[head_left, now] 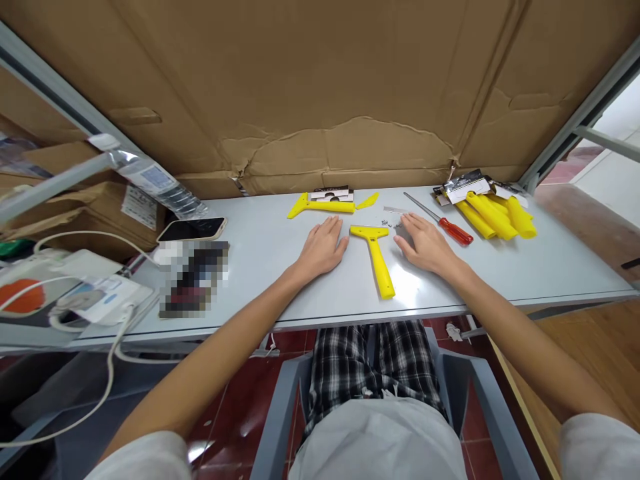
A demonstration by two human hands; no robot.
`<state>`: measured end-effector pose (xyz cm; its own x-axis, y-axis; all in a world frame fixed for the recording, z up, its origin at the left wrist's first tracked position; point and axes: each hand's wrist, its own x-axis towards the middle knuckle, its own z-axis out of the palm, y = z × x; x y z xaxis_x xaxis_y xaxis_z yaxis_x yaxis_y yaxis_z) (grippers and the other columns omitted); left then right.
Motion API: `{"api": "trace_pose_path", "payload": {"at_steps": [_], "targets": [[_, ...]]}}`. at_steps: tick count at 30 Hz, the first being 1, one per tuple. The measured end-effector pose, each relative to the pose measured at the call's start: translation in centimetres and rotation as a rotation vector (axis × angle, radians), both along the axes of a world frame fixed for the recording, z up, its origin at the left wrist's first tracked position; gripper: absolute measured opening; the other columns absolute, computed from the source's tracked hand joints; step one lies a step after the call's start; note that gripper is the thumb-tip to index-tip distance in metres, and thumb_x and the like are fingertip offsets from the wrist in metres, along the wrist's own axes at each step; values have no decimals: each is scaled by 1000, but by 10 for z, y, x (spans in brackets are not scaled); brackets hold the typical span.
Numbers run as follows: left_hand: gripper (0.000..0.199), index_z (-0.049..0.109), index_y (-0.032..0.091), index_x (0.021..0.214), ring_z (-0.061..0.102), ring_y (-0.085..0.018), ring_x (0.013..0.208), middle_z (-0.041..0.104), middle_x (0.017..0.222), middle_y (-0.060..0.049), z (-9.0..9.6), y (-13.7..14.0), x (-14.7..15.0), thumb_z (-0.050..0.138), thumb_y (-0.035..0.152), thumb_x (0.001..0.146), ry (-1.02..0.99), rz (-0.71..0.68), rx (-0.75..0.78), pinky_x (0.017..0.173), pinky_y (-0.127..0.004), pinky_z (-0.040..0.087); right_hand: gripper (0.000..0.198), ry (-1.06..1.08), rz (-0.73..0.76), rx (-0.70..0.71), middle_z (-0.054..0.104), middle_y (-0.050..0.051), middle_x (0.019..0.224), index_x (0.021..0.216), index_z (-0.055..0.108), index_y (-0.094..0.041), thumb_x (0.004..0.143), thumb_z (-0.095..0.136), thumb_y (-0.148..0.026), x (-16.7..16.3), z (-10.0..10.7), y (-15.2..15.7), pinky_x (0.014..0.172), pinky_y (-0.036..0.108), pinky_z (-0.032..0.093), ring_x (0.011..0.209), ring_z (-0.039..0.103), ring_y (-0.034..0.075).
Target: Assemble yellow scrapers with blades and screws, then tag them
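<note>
My left hand [323, 247] lies flat on the pale table, holding nothing. Opposite it, my right hand [423, 241] also rests palm down with its fingers stretched out. Between them is a yellow T-shaped scraper handle [379, 261], its wide head pointing away from me. Several small screws [387, 223] and a thin metal blade [395, 210] lie just beyond my right fingertips. A screwdriver [453, 230] with a red handle sits right of that hand. Behind my left hand are another yellow scraper handle [327, 207] and a loose yellow piece [367, 201].
Yellow handles [493, 217] and black-and-white packets [467, 187] are piled at the right. Small packets [333, 194] lie at the back. On the left are a phone [193, 229], a tilted water bottle [157, 183], a power strip with cables [103, 297] and a blurred-out item [195, 280]. Cardboard [340, 87] stands behind.
</note>
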<state>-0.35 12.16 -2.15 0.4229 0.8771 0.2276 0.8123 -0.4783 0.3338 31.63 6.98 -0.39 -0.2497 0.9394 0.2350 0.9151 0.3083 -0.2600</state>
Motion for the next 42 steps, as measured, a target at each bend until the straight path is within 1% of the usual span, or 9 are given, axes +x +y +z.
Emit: {"api": "trace_pose_path", "payload": {"at_steps": [4, 7, 9, 13, 18, 23, 30, 36, 42], "targets": [[67, 45, 7, 175, 31, -37, 177, 36, 187, -23, 3, -7, 7, 35, 40, 116, 141, 49, -37, 144, -61, 24, 95, -157, -67, -143, 19, 16, 186, 181, 33, -1, 111, 29, -67, 2, -3, -13, 152, 60, 22, 181, 20, 34], [69, 42, 5, 176, 28, -34, 178, 33, 189, -20, 9, -11, 11, 31, 36, 116, 229, 99, -53, 145, -59, 22, 99, -237, -87, -221, 10, 13, 188, 184, 26, -3, 111, 23, -70, -2, 2, -15, 154, 59, 15, 183, 11, 32], [70, 41, 3, 177, 28, -34, 178, 32, 189, -19, 11, -13, 12, 30, 35, 116, 258, 119, -54, 146, -57, 22, 100, -264, -95, -245, 7, 12, 188, 184, 23, -3, 110, 23, -71, -3, 4, -15, 154, 58, 13, 183, 8, 31], [70, 40, 4, 178, 26, -33, 179, 28, 191, -16, 13, -15, 14, 28, 34, 116, 284, 120, -60, 146, -56, 22, 101, -285, -101, -250, 5, 11, 188, 185, 22, -5, 110, 22, -73, -2, 3, -13, 154, 58, 14, 183, 7, 30], [69, 39, 12, 180, 25, -31, 179, 29, 191, -12, 11, -13, 12, 27, 36, 117, 289, 107, -70, 146, -58, 21, 103, -281, -86, -242, 7, 13, 188, 184, 24, -6, 110, 19, -76, 2, -3, -9, 153, 59, 15, 183, 9, 31], [72, 32, 8, 182, 22, -32, 180, 26, 192, -14, 11, -12, 12, 23, 38, 118, 285, 93, -96, 147, -58, 18, 105, -286, -83, -233, 5, 12, 188, 185, 24, -6, 109, 18, -80, 4, -7, -7, 153, 60, 15, 183, 9, 32], [71, 36, 11, 182, 22, -31, 180, 26, 192, -12, 13, -13, 12, 25, 39, 117, 302, 91, -98, 147, -57, 19, 106, -316, -87, -246, 1, 10, 188, 186, 21, -7, 109, 14, -80, 4, -8, -7, 153, 61, 14, 183, 6, 31], [74, 33, 5, 181, 21, -33, 180, 25, 192, -14, 13, -13, 12, 22, 39, 117, 309, 83, -102, 147, -58, 18, 107, -298, -78, -242, 3, 11, 188, 185, 21, -6, 109, 14, -81, 5, -8, -7, 152, 62, 15, 183, 7, 31], [75, 33, 4, 181, 20, -32, 180, 24, 192, -13, 14, -13, 12, 22, 40, 116, 304, 86, -107, 147, -58, 18, 108, -311, -82, -258, 2, 9, 189, 186, 20, -6, 108, 14, -81, 5, -6, -7, 153, 61, 14, 183, 6, 30]]}}
